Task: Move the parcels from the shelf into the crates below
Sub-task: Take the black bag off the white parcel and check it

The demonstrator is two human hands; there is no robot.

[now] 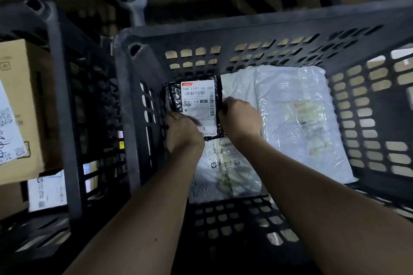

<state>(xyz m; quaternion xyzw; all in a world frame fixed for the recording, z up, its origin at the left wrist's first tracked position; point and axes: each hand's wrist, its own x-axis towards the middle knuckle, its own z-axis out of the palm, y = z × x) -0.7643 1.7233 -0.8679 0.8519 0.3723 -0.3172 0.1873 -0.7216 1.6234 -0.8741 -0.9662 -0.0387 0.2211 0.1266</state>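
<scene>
Carefully now: your left hand (182,133) and right hand (240,118) pinch the black parcel (195,107) by its two sides, low inside the crate (245,29), and letting go unevenly could slide it off the slick white bags (295,118) beneath your hands.

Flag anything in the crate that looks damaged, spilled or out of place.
Nothing stands out. The black parcel, held by the left hand and right hand, lies label-up in the crate beside two white parcels, which lie flat. Their wrapping is crinkled but shows no tears.
</scene>
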